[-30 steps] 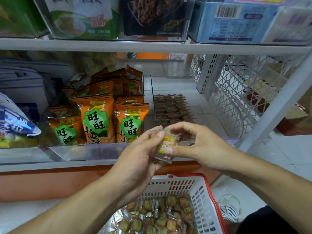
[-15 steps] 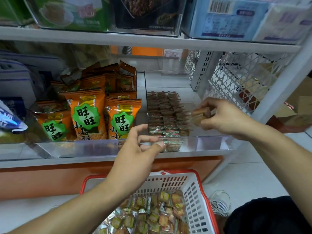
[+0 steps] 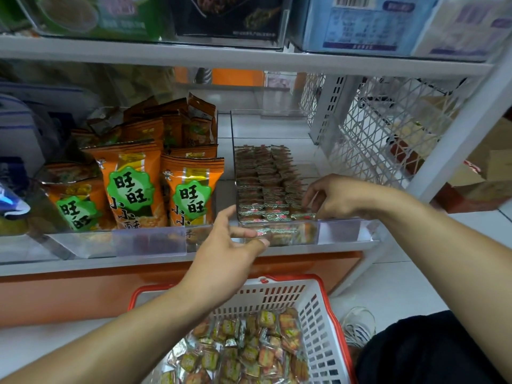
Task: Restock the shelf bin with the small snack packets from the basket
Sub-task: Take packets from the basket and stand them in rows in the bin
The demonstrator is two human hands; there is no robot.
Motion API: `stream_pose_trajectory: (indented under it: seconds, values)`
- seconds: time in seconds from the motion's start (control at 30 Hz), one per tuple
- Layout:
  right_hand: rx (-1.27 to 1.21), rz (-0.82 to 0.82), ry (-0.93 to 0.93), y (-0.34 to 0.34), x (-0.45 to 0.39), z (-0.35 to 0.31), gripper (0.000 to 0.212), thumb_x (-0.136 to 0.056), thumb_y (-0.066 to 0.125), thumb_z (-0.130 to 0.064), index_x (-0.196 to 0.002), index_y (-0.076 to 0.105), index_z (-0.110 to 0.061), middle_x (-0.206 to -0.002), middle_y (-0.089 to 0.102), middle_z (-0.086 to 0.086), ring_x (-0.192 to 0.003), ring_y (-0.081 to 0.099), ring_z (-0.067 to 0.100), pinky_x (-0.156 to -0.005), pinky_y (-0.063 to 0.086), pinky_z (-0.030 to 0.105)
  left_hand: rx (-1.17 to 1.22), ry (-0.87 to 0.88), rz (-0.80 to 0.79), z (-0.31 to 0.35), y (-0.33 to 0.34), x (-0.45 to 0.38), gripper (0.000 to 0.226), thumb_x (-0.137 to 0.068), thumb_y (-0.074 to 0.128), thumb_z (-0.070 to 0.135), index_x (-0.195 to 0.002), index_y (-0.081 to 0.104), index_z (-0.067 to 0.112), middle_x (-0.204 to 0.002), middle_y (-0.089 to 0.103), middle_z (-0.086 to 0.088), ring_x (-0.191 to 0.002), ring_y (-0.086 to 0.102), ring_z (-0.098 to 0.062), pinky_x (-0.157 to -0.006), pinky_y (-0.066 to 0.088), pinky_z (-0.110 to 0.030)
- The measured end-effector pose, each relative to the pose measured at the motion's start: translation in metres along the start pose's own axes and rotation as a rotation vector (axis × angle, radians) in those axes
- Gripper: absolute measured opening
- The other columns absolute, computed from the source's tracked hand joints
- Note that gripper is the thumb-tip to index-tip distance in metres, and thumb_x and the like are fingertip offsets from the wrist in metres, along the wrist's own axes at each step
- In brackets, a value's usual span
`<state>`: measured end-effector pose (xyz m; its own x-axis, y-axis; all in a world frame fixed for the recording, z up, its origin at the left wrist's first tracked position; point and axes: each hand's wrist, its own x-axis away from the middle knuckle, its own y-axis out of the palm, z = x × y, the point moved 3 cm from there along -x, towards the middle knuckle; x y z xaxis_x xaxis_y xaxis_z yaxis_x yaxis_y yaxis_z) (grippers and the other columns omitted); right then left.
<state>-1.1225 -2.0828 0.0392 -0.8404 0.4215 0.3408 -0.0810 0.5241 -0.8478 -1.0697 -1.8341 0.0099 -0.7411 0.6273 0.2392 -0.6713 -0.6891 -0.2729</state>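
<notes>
Clear plastic shelf bin (image 3: 277,115) at frame centre holds upright rows of small brown snack packets (image 3: 266,187). White red-rimmed plastic basket (image 3: 318,314), bottom centre, holds loose, jumbled packets (image 3: 243,353).

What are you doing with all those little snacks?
A person is filling a clear bin on a shop shelf with small snack packets from a red and white basket on the floor. The right hand is at the front right of the bin, its fingers down on the packet rows. The left hand is open at the bin's front, holding nothing. Many more packets lie in the basket.
</notes>
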Motion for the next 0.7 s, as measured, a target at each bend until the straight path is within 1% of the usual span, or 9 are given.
stream_pose_trajectory:
  seconds: [0.07, 0.17, 0.23, 0.3, 0.4, 0.47, 0.57, 0.67, 0.7]
  values:
    - [0.000, 0.007, 0.021, 0.003, -0.004, 0.004, 0.025, -0.078, 0.072, -0.004, -0.083, 0.069, -0.029, -0.089, 0.071, -0.002, -0.087, 0.068, 0.022, -0.069, 0.053, 0.031, -0.004, -0.002, -0.001, -0.002, 0.000, -0.001, 0.085, -0.092, 0.073, 0.035, -0.156, 0.018, 0.044, -0.109, 0.068, 0.016, -0.085, 0.069, -0.015, -0.075, 0.060, -0.032]
    - [-0.082, -0.022, 0.063, 0.007, -0.007, 0.009, 0.014, -0.078, 0.080, -0.014, -0.086, 0.072, -0.022, -0.088, 0.072, 0.002, -0.087, 0.067, 0.026, -0.074, 0.056, 0.037, -0.028, 0.005, -0.005, -0.004, -0.001, -0.003, 0.086, -0.091, 0.073, 0.036, -0.156, 0.017, 0.045, -0.109, 0.067, 0.017, -0.083, 0.070, -0.013, -0.073, 0.059, -0.029]
    - [-0.121, -0.048, 0.114, 0.006, -0.007, 0.011, 0.021, -0.076, 0.085, -0.026, -0.088, 0.070, -0.017, -0.087, 0.071, 0.001, -0.080, 0.062, 0.020, -0.068, 0.050, 0.032, -0.035, 0.013, -0.007, -0.005, -0.001, -0.004, 0.087, -0.091, 0.074, 0.036, -0.156, 0.016, 0.045, -0.108, 0.067, 0.017, -0.082, 0.070, -0.009, -0.074, 0.060, -0.029]
    - [-0.040, -0.105, 0.174, 0.005, -0.007, 0.015, 0.026, -0.079, 0.083, -0.034, -0.087, 0.067, -0.016, -0.093, 0.069, 0.000, -0.082, 0.062, 0.015, -0.069, 0.052, 0.029, -0.036, 0.016, -0.008, -0.007, -0.001, -0.005, 0.088, -0.091, 0.074, 0.035, -0.156, 0.016, 0.046, -0.109, 0.066, 0.017, -0.082, 0.070, -0.006, -0.075, 0.061, -0.028]
    - [0.057, -0.183, 0.209, 0.004, -0.005, 0.013, 0.021, -0.083, 0.077, -0.032, -0.091, 0.069, -0.014, -0.101, 0.070, 0.000, -0.090, 0.065, 0.016, -0.085, 0.059, 0.038, -0.032, 0.017, -0.016, -0.007, -0.001, -0.005, 0.088, -0.092, 0.074, 0.035, -0.156, 0.014, 0.047, -0.110, 0.065, 0.018, -0.081, 0.070, -0.006, -0.067, 0.059, -0.023]
    - [0.089, -0.183, 0.195, 0.002, -0.003, 0.010, 0.024, -0.085, 0.075, -0.029, -0.097, 0.071, -0.008, -0.096, 0.071, 0.002, -0.085, 0.065, 0.019, -0.077, 0.057, 0.036, -0.035, 0.015, -0.023, -0.007, -0.001, -0.004, 0.089, -0.092, 0.074, 0.035, -0.156, 0.014, 0.047, -0.111, 0.065, 0.018, -0.081, 0.070, -0.009, -0.064, 0.060, -0.022]
    - [0.083, -0.160, 0.160, -0.006, 0.004, 0.006, 0.020, -0.083, 0.074, -0.022, -0.092, 0.071, -0.004, -0.074, 0.064, 0.003, -0.068, 0.053, 0.021, -0.060, 0.041, 0.032, -0.038, 0.015, -0.032, -0.009, -0.002, -0.004, 0.090, -0.091, 0.074, 0.036, -0.157, 0.014, 0.047, -0.112, 0.065, 0.018, -0.082, 0.070, -0.010, -0.068, 0.061, -0.029]
    - [0.073, -0.099, 0.134, -0.014, 0.011, 0.006, 0.003, -0.084, 0.076, -0.021, -0.083, 0.077, -0.019, -0.067, 0.070, -0.008, -0.068, 0.059, 0.019, -0.062, 0.046, 0.028, -0.052, 0.022, -0.045, -0.010, -0.003, -0.005, 0.090, -0.091, 0.074, 0.038, -0.156, 0.013, 0.049, -0.113, 0.064, 0.019, -0.081, 0.070, -0.009, -0.069, 0.061, -0.035]
    - [0.083, -0.095, 0.126, -0.015, 0.013, 0.006, 0.005, -0.085, 0.076, -0.023, -0.081, 0.078, -0.024, -0.070, 0.073, -0.010, -0.073, 0.064, 0.019, -0.066, 0.050, 0.027, -0.054, 0.024, -0.048, -0.011, -0.003, -0.006, 0.089, -0.091, 0.074, 0.039, -0.156, 0.013, 0.049, -0.114, 0.064, 0.019, -0.081, 0.070, -0.007, -0.071, 0.061, -0.036]
